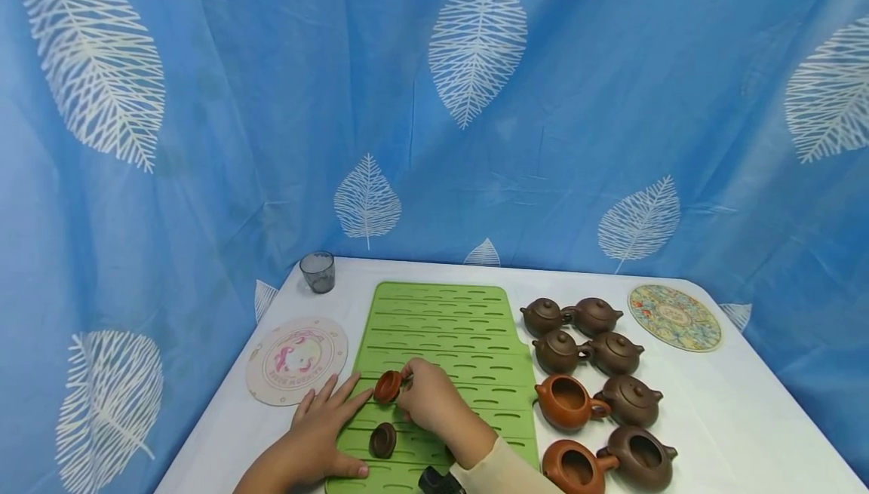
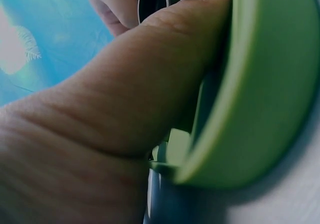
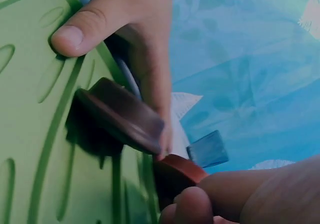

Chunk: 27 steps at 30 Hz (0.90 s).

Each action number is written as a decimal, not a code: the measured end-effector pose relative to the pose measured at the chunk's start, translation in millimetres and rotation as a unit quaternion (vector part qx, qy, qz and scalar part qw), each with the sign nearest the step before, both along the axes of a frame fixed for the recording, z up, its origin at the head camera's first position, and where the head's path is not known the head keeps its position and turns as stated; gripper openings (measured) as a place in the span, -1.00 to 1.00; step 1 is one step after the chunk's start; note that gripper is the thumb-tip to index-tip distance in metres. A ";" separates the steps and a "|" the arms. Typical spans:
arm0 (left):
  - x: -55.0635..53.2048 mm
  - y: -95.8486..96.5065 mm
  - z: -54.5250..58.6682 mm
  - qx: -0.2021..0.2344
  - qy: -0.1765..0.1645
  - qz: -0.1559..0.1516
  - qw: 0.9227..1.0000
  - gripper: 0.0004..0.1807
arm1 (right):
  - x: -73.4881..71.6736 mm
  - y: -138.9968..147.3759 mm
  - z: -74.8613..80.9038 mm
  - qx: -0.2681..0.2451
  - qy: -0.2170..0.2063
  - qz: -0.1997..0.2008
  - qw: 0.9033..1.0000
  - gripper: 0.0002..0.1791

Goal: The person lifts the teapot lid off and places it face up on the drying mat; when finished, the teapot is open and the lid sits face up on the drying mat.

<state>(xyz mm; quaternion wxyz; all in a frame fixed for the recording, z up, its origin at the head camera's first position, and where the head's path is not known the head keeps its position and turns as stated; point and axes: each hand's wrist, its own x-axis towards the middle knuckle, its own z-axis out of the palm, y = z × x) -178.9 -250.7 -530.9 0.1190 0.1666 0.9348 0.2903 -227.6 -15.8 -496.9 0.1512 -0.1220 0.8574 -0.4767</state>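
My right hand (image 1: 434,397) pinches a reddish-brown teapot lid (image 1: 388,387), its hollow underside turned up toward the head camera, over the left part of a green ridged mat (image 1: 441,320). With fingers spread, my left hand (image 1: 314,428) rests across the mat's left edge, its fingertips close to that lid. In the left wrist view the thumb (image 2: 150,68) lies against the mat's raised rim. Between the hands a dark brown lid (image 1: 383,440) lies upside down on the mat, tilted on its knob; the right wrist view shows it large. Another dark piece is mostly hidden below my right forearm.
Right of the mat stand several dark brown teapots (image 1: 614,353), most with lids on, and two reddish lidless ones (image 1: 567,402). A pink round placemat (image 1: 297,362) and a grey glass (image 1: 317,272) are on the left. A patterned round mat (image 1: 675,318) lies back right.
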 end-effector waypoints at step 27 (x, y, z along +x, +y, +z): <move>-2.3 -2.2 -2.6 0.019 -0.018 -0.005 1.000 0.28 | 14.8 104.5 60.5 -0.027 0.060 -0.022 0.998 -0.76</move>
